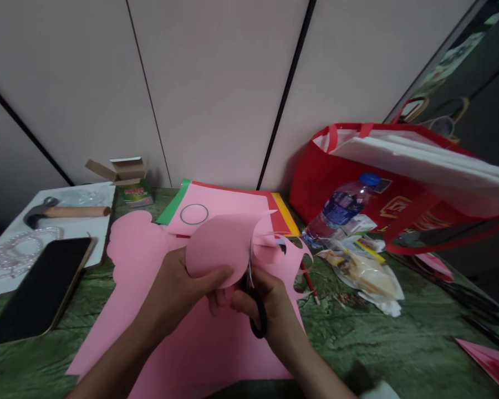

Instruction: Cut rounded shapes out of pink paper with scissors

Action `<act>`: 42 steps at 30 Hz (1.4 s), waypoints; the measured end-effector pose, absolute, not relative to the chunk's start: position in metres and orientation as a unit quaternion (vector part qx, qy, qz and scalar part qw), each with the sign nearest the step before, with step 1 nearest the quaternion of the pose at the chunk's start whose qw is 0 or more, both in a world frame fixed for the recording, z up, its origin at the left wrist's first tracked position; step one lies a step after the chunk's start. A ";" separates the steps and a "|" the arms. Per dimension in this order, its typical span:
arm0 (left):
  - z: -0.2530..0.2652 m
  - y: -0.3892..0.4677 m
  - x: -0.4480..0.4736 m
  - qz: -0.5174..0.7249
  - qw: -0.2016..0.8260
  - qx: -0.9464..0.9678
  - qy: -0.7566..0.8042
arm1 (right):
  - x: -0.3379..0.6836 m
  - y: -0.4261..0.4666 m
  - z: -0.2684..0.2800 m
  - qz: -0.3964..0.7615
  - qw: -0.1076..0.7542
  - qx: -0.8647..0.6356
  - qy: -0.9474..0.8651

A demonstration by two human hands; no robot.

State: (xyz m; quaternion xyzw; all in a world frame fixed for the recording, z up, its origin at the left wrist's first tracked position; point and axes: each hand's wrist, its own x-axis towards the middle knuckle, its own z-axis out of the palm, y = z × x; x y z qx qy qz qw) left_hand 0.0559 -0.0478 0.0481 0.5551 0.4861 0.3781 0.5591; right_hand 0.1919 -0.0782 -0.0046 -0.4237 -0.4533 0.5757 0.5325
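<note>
Here, the left fingers [217, 279] pinch pink paper [220, 244] while the right fingers [270, 281] grip scissors [259, 303] at its edge.

Pale grey panel wall [216, 83] with dark slanting seams [289, 91], green marbled tabletop [399, 349] below, dim light, dark surface [488, 105] far right.

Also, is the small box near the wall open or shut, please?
Open: the box has its flaps unfolded, standing away from the top.

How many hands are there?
2: the left hand holds a pink paper piece; the right hand, beside it, holds black-handled scissors.
</note>
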 end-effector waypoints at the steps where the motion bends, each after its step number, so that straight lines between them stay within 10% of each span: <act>1: 0.049 -0.048 0.056 0.378 0.559 0.556 0.485 | 0.192 -0.078 -0.004 0.576 0.531 -0.426 -0.453; 42: 0.048 -0.050 0.061 0.392 0.496 0.550 0.546 | 0.192 -0.078 -0.006 0.571 0.520 -0.426 -0.471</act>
